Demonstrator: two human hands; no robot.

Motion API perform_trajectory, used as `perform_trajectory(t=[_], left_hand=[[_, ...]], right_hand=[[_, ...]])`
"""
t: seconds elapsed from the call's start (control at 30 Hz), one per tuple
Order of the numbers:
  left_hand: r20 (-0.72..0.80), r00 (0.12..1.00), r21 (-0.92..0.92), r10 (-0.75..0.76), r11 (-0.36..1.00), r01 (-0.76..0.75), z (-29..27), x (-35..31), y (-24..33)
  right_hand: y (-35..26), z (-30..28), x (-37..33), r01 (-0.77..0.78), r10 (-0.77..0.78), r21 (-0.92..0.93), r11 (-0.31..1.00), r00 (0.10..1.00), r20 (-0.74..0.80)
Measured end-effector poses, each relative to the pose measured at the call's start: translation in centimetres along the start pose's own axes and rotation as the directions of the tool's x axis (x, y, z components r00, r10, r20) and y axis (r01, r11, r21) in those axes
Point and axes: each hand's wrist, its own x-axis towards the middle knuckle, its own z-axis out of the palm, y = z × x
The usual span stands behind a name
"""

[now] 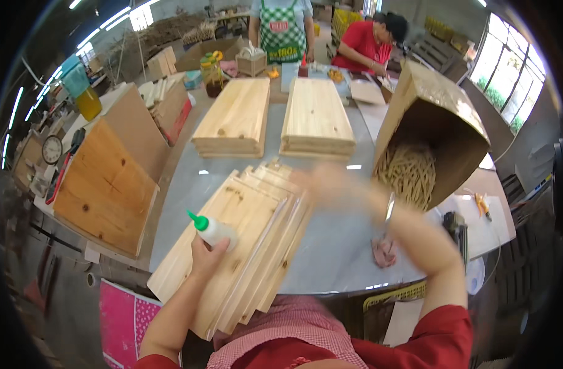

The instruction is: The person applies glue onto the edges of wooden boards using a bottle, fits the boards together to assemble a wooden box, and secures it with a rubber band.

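In my left hand (206, 257) is a white squeeze bottle (219, 233) with a green pointed nozzle, tilted over the near boards. Beneath it, a fanned stack of pale wooden boards (232, 261) lies at a slant across the table's front edge, its lower end over my apron. Thin shiny lines run along some of the board edges. My right hand (327, 184), smeared by motion, is at the far right end of this stack; its fingers cannot be made out. Two neat stacks of boards, a left one (237, 114) and a right one (316, 117), stand farther back.
A tipped cardboard box (441, 117) at the right holds many small wooden sticks (407, 175). A crumpled pink cloth (383, 252) lies on the grey table (330, 264). Large wooden panels (106, 190) stand at the left. Two people are across the table, one in red (361, 46).
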Motion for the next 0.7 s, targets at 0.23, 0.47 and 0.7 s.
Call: perform_trajectory(t=[0.23, 0.47, 0.7], left_hand=[[0.048, 0.999, 0.033, -0.006, 0.999, 0.005, 0.7, 1.3, -1.4], [0.042, 0.999, 0.052, 0.025, 0.998, -0.027, 1.3, 1.6, -0.7], [0.046, 0.998, 0.075, 0.051, 0.996, -0.055, 0.8, 1.3, -0.9]], right_hand=[[-9.4, 13.1, -13.1, -0.180, 0.426, 0.605, 0.776, 0.856, -0.292], [-12.1, 19.8, -17.1, -0.194, 0.642, 0.711, 0.676, 0.629, -0.438], [-13.3, 22.1, -16.7, -0.185, 0.705, 0.762, 0.621, 0.557, -0.439]])
